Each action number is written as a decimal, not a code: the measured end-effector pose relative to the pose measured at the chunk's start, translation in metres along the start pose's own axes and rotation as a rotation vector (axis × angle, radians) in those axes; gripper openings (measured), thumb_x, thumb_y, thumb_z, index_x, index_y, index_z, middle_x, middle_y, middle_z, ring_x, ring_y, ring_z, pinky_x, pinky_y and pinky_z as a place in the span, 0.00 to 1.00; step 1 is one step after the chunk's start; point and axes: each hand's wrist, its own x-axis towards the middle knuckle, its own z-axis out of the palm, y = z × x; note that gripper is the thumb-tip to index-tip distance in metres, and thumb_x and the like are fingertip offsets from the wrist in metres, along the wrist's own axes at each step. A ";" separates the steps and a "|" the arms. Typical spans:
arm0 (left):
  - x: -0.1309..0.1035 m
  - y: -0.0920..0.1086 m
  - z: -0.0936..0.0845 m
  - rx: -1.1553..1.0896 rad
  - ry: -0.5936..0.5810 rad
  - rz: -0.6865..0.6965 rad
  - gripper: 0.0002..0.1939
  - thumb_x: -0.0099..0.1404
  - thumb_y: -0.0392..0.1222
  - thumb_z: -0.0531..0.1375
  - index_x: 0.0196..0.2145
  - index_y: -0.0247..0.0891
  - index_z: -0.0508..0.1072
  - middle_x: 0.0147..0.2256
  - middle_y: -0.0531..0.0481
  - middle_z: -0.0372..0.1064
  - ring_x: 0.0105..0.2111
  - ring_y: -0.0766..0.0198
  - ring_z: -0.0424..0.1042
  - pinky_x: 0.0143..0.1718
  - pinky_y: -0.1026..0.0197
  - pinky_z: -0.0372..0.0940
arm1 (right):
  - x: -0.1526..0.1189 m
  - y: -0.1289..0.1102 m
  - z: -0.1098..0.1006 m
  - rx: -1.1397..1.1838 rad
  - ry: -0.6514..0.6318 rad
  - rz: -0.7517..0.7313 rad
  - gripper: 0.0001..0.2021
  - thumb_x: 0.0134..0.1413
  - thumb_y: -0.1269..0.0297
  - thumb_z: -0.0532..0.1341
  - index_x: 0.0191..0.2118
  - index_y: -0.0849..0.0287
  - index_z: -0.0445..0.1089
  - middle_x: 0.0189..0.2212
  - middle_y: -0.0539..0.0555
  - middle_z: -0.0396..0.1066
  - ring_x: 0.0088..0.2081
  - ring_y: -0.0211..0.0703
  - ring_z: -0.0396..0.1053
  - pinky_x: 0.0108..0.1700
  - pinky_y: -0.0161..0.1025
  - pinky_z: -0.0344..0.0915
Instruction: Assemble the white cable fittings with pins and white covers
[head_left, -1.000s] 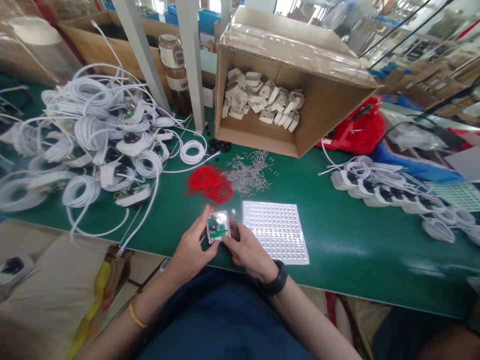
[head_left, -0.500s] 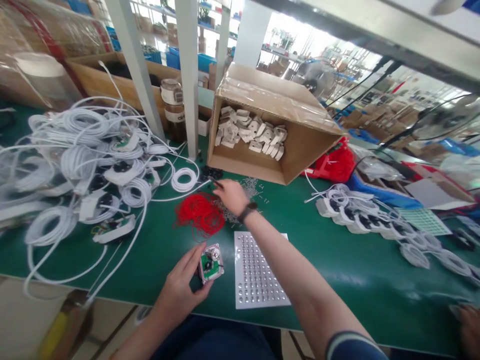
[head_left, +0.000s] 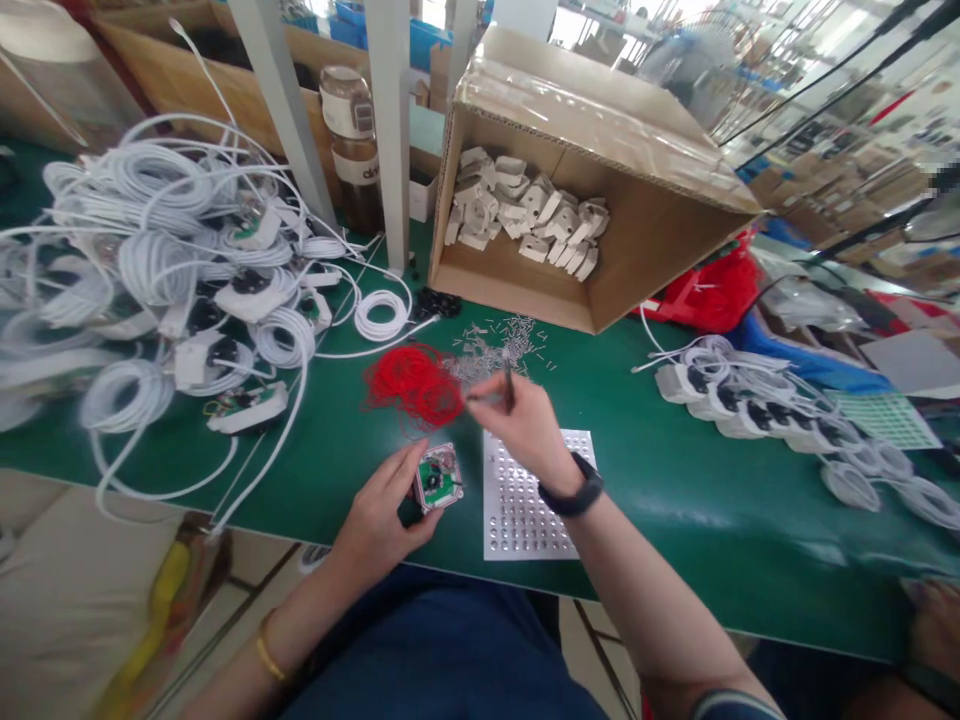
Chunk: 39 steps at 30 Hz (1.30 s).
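My left hand (head_left: 386, 510) grips a small square housing (head_left: 439, 478) by its sides, thumb below and fingers above. Inside the housing lies a green circuit board with a black round part. Over the upper edge of a white sheet with rows of shiny round domes (head_left: 529, 525), my right hand (head_left: 517, 420) is closed. A slim dark tool (head_left: 509, 385) sticks up between its fingers. At the pinched fingertips is something small and dark, too blurred to name. Red thin rings (head_left: 412, 385) in a heap and scattered small screws (head_left: 495, 350) lie just beyond the hands.
Coiled white cables (head_left: 157, 270) with housings crowd the left. A cardboard box (head_left: 645, 240) of white plastic parts lies open behind the screws, near small black parts (head_left: 437, 303). White units with cables (head_left: 750, 415) line the right. Another person's hand (head_left: 934, 620) shows at the right edge.
My right hand has come back from the small black parts toward me, now above the domed sheet. My left hand still holds the housing. The whole view has shifted.
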 end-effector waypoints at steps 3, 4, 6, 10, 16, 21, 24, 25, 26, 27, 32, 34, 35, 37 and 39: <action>0.000 0.000 0.000 0.006 -0.004 0.003 0.34 0.59 0.39 0.58 0.61 0.36 0.51 0.54 0.40 0.60 0.54 0.55 0.63 0.55 0.55 0.61 | -0.058 -0.001 -0.001 0.100 -0.089 0.033 0.05 0.50 0.70 0.61 0.34 0.58 0.73 0.26 0.49 0.72 0.23 0.35 0.64 0.26 0.32 0.61; -0.001 0.000 0.001 0.010 -0.006 0.005 0.34 0.59 0.39 0.58 0.61 0.36 0.51 0.54 0.40 0.60 0.54 0.55 0.63 0.55 0.55 0.62 | -0.071 0.000 0.005 0.124 -0.096 0.001 0.06 0.51 0.71 0.60 0.35 0.57 0.74 0.28 0.50 0.73 0.27 0.36 0.67 0.29 0.33 0.64; -0.001 -0.001 0.002 0.019 -0.002 0.010 0.34 0.59 0.39 0.58 0.61 0.36 0.50 0.54 0.40 0.60 0.54 0.55 0.63 0.54 0.55 0.62 | -0.086 0.004 0.020 0.135 -0.077 -0.079 0.09 0.53 0.74 0.59 0.38 0.56 0.73 0.34 0.52 0.73 0.35 0.40 0.70 0.38 0.36 0.66; -0.002 -0.002 0.004 0.028 0.026 0.022 0.34 0.59 0.38 0.58 0.61 0.37 0.50 0.54 0.40 0.61 0.53 0.55 0.64 0.53 0.55 0.63 | -0.089 0.016 0.048 -0.003 0.005 -0.189 0.09 0.53 0.76 0.58 0.38 0.57 0.71 0.35 0.54 0.71 0.38 0.42 0.69 0.42 0.38 0.67; -0.001 -0.001 0.005 0.037 0.022 0.039 0.33 0.59 0.39 0.59 0.60 0.37 0.52 0.54 0.40 0.60 0.53 0.56 0.63 0.54 0.55 0.62 | -0.081 0.019 0.039 -0.366 -0.192 -0.374 0.09 0.58 0.74 0.53 0.38 0.58 0.69 0.37 0.54 0.69 0.36 0.38 0.68 0.32 0.32 0.65; 0.000 0.000 0.004 0.042 0.003 0.035 0.33 0.58 0.38 0.59 0.60 0.38 0.52 0.54 0.40 0.61 0.53 0.54 0.63 0.54 0.52 0.62 | -0.081 -0.001 0.031 -0.615 -0.324 -0.361 0.11 0.61 0.73 0.50 0.46 0.60 0.64 0.42 0.57 0.67 0.35 0.40 0.69 0.28 0.33 0.64; 0.002 0.001 0.003 0.036 -0.021 0.021 0.33 0.57 0.37 0.59 0.59 0.38 0.53 0.54 0.40 0.61 0.54 0.53 0.63 0.54 0.51 0.62 | -0.082 -0.013 0.036 -0.746 -0.308 -0.279 0.12 0.62 0.73 0.47 0.47 0.62 0.62 0.42 0.58 0.67 0.32 0.41 0.69 0.26 0.35 0.64; 0.003 0.002 0.002 0.041 -0.028 0.017 0.32 0.56 0.37 0.59 0.58 0.38 0.54 0.54 0.40 0.61 0.54 0.53 0.63 0.54 0.50 0.62 | -0.082 -0.015 0.037 -0.781 -0.309 -0.263 0.12 0.62 0.73 0.46 0.46 0.62 0.62 0.41 0.59 0.67 0.32 0.41 0.70 0.25 0.35 0.64; 0.003 0.002 0.002 0.046 -0.034 0.013 0.32 0.56 0.37 0.59 0.58 0.38 0.54 0.54 0.40 0.62 0.54 0.53 0.62 0.54 0.50 0.62 | -0.082 -0.017 0.038 -0.810 -0.315 -0.253 0.12 0.62 0.72 0.46 0.46 0.62 0.62 0.41 0.59 0.66 0.32 0.42 0.70 0.25 0.35 0.64; 0.004 0.003 0.002 0.052 -0.036 0.009 0.32 0.56 0.37 0.59 0.57 0.38 0.55 0.54 0.41 0.62 0.54 0.53 0.62 0.54 0.50 0.61 | -0.082 -0.018 0.038 -0.831 -0.323 -0.242 0.11 0.62 0.72 0.47 0.46 0.61 0.62 0.40 0.59 0.66 0.32 0.42 0.70 0.24 0.35 0.64; 0.005 0.004 0.001 0.058 -0.027 0.009 0.29 0.56 0.36 0.59 0.55 0.38 0.56 0.52 0.41 0.62 0.52 0.53 0.64 0.53 0.51 0.62 | -0.071 -0.016 0.038 -0.763 -0.314 -0.170 0.10 0.61 0.63 0.52 0.44 0.58 0.65 0.38 0.57 0.68 0.30 0.43 0.70 0.26 0.36 0.63; 0.005 0.004 0.002 0.065 -0.011 0.030 0.28 0.57 0.37 0.59 0.54 0.37 0.57 0.51 0.40 0.63 0.51 0.53 0.65 0.53 0.51 0.62 | -0.066 -0.010 0.036 -0.640 -0.251 -0.115 0.14 0.58 0.53 0.55 0.40 0.58 0.68 0.36 0.56 0.69 0.30 0.43 0.69 0.28 0.36 0.62; 0.005 0.005 0.003 0.066 -0.004 0.033 0.27 0.57 0.38 0.59 0.54 0.37 0.57 0.50 0.40 0.63 0.51 0.53 0.65 0.53 0.51 0.62 | -0.065 -0.006 0.033 -0.545 -0.212 -0.091 0.16 0.55 0.49 0.57 0.37 0.58 0.69 0.33 0.55 0.70 0.30 0.42 0.69 0.29 0.36 0.62; 0.005 0.007 0.006 0.063 0.000 0.011 0.28 0.57 0.42 0.62 0.53 0.38 0.58 0.48 0.41 0.64 0.49 0.52 0.66 0.51 0.51 0.64 | -0.067 0.006 0.021 -0.266 -0.140 -0.036 0.18 0.54 0.47 0.57 0.30 0.59 0.69 0.27 0.53 0.69 0.29 0.40 0.67 0.31 0.35 0.61; 0.005 0.009 0.008 0.042 0.000 -0.060 0.30 0.55 0.44 0.64 0.53 0.39 0.59 0.47 0.42 0.65 0.46 0.53 0.68 0.47 0.52 0.66 | -0.078 0.021 0.004 0.090 -0.021 0.052 0.23 0.60 0.47 0.49 0.27 0.59 0.69 0.24 0.51 0.69 0.25 0.36 0.65 0.29 0.34 0.61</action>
